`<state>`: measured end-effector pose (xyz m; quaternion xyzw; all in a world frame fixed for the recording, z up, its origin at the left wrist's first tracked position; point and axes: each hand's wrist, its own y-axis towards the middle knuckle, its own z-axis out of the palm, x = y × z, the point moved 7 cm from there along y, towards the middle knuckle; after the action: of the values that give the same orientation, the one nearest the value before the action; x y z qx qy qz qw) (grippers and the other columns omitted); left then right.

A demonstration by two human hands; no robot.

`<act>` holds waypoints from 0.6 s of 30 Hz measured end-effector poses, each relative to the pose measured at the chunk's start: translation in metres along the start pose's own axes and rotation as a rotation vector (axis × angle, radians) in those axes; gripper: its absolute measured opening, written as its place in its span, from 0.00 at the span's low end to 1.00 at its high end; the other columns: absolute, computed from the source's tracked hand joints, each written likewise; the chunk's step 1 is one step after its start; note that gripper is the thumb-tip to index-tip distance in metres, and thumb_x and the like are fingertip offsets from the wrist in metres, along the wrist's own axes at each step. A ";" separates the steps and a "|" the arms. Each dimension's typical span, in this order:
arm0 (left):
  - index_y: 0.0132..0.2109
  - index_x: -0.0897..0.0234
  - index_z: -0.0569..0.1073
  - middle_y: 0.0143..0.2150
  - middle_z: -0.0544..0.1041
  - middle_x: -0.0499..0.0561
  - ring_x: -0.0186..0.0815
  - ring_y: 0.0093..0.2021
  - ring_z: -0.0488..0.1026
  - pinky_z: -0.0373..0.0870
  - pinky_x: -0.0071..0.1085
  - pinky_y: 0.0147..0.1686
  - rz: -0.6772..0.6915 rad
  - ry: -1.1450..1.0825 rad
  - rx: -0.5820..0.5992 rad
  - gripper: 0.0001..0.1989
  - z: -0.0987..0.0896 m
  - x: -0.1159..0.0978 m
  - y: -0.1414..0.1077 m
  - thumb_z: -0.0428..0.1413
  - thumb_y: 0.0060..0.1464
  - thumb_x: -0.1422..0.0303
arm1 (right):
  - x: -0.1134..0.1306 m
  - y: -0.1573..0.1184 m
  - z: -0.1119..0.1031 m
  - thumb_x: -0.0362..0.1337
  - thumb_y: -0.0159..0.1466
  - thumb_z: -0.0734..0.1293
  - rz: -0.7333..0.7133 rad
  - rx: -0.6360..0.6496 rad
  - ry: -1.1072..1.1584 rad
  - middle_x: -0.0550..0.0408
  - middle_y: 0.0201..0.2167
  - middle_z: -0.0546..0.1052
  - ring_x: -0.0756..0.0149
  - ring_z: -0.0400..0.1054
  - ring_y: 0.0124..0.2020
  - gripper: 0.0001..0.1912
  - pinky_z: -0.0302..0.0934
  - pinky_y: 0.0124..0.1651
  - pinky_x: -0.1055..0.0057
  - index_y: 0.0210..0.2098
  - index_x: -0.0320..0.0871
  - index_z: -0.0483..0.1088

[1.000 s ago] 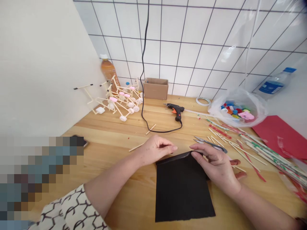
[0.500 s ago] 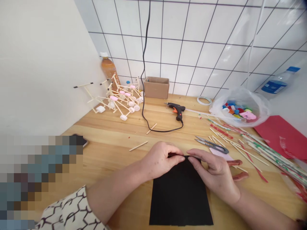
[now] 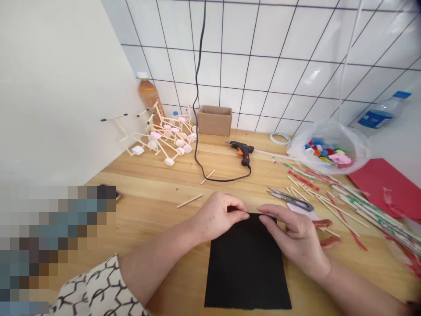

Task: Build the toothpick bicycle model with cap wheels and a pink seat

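A black sheet of paper (image 3: 248, 267) lies on the wooden table in front of me, its far edge raised a little between my hands. My left hand (image 3: 223, 217) pinches that far edge on the left, thumb against fingertips. On the right, my right hand (image 3: 292, 232) pinches the same edge between thumb and forefinger. A short gap of paper edge shows between the two thumbs. Just beyond my right hand lie grey thread snips (image 3: 292, 199) and a pair of red-brown handles (image 3: 325, 232), partly hidden by the hand.
A glue gun (image 3: 242, 151) with a black cord lies behind the paper. At back left stand stick-and-cap models (image 3: 164, 136), a bottle (image 3: 149, 94) and a cardboard box (image 3: 215, 120). To the right are loose sticks (image 3: 345, 210), red paper (image 3: 378, 184) and a bag of bottle caps (image 3: 329, 151).
My left hand has shifted slightly left along the paper's far edge, widening the gap between the thumbs. My right hand has barely moved.
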<state>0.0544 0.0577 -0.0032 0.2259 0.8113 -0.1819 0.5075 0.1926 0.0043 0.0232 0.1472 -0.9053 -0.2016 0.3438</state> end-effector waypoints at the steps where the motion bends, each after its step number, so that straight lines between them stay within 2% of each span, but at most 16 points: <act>1: 0.28 0.67 0.77 0.24 0.74 0.47 0.30 0.26 0.67 0.61 0.24 0.26 -0.021 -0.015 0.003 0.07 -0.001 0.002 0.000 0.57 0.48 0.68 | -0.001 0.000 -0.001 0.34 0.59 0.65 0.003 -0.007 0.010 0.55 0.31 0.81 0.64 0.76 0.32 0.07 0.70 0.37 0.72 0.36 0.45 0.74; 7: 0.29 0.67 0.76 0.25 0.74 0.47 0.30 0.27 0.68 0.62 0.24 0.28 -0.066 -0.089 0.027 0.07 -0.008 0.013 0.005 0.57 0.47 0.67 | -0.013 0.000 -0.008 0.34 0.58 0.66 0.083 -0.047 0.107 0.56 0.32 0.80 0.66 0.75 0.32 0.07 0.70 0.37 0.73 0.36 0.45 0.73; 13: 0.30 0.67 0.76 0.29 0.76 0.49 0.31 0.30 0.71 0.65 0.26 0.32 -0.090 -0.173 0.034 0.08 -0.016 0.022 0.011 0.58 0.46 0.66 | -0.031 0.001 -0.010 0.37 0.58 0.67 0.224 -0.042 0.228 0.55 0.32 0.79 0.64 0.74 0.34 0.07 0.67 0.39 0.70 0.37 0.46 0.73; 18: 0.32 0.66 0.76 0.29 0.77 0.49 0.33 0.32 0.71 0.65 0.28 0.35 -0.084 -0.219 0.050 0.11 -0.018 0.028 0.012 0.56 0.49 0.62 | -0.042 0.000 -0.008 0.39 0.57 0.68 0.326 -0.034 0.342 0.56 0.29 0.79 0.66 0.73 0.31 0.08 0.65 0.34 0.72 0.37 0.46 0.72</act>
<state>0.0372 0.0817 -0.0217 0.1829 0.7551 -0.2467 0.5792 0.2286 0.0195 0.0048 0.0250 -0.8421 -0.1307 0.5227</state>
